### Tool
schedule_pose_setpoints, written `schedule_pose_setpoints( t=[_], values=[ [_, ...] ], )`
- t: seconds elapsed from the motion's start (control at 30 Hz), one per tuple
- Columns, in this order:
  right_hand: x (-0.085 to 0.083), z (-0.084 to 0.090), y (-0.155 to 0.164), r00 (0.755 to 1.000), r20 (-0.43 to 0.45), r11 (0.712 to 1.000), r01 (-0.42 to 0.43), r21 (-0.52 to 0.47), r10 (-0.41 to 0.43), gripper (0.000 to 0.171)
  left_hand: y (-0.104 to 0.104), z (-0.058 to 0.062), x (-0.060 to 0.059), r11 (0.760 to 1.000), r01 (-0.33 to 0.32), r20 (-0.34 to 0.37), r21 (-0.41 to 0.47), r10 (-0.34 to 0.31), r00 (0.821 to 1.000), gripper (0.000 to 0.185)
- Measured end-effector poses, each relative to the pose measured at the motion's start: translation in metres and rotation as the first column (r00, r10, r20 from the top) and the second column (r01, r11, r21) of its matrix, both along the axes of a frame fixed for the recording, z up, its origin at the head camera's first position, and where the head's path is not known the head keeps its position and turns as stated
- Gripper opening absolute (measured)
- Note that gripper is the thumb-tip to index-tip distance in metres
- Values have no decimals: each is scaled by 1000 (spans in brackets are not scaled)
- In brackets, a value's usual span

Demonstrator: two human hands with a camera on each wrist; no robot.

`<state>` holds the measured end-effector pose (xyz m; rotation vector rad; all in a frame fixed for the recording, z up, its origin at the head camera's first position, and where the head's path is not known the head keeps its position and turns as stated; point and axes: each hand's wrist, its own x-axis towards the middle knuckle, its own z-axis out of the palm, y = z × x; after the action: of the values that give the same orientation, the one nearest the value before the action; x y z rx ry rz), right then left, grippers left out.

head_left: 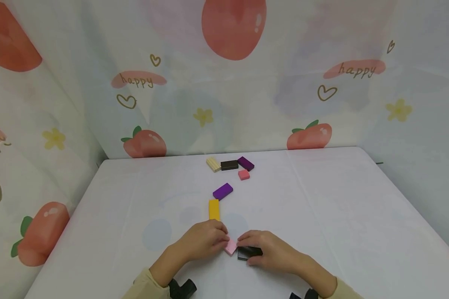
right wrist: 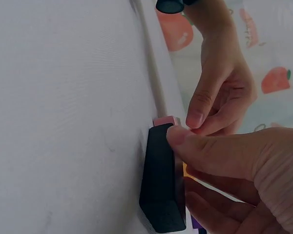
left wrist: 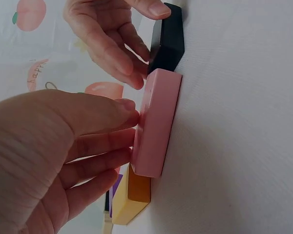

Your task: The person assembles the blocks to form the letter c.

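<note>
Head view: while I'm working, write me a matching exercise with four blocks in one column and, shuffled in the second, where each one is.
Blocks
1. Yellow block
2. Cream block
3. Light pink block
4. Nearer black block

Places
A. Held in the right hand
B. Between the nearer purple block and the left hand
C. Touched by the left hand
D. At the left end of the far group

Pairs: 1-B, 2-D, 3-C, 4-A
</note>
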<state>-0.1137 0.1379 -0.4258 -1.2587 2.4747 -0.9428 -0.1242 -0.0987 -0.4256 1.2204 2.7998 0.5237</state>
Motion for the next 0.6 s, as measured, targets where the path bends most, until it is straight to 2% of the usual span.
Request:
schedule_pose_setpoints(
  t=[0.17, 0.3, 0.43, 0.6],
  values=[
    [-16, 3, 0, 1000, 11, 997, 23, -76, -22, 32, 1, 1, -4, 999, 10, -13, 32, -9, 1000, 18],
    [-40, 4, -2, 994, 1, 989, 106, -107, -106, 29, 2, -1, -14, 998, -19, -15, 64, 20, 1000, 21],
    [-62, 5, -4, 981, -35, 979, 186, -89, -189, 28, 0, -5, -28, 994, -70, 0, 81, 70, 998, 22],
    [-85, 4, -7, 976, -40, 975, 213, -64, -215, 27, -7, -10, -39, 988, -118, 1, 96, 119, 993, 21]
  ],
)
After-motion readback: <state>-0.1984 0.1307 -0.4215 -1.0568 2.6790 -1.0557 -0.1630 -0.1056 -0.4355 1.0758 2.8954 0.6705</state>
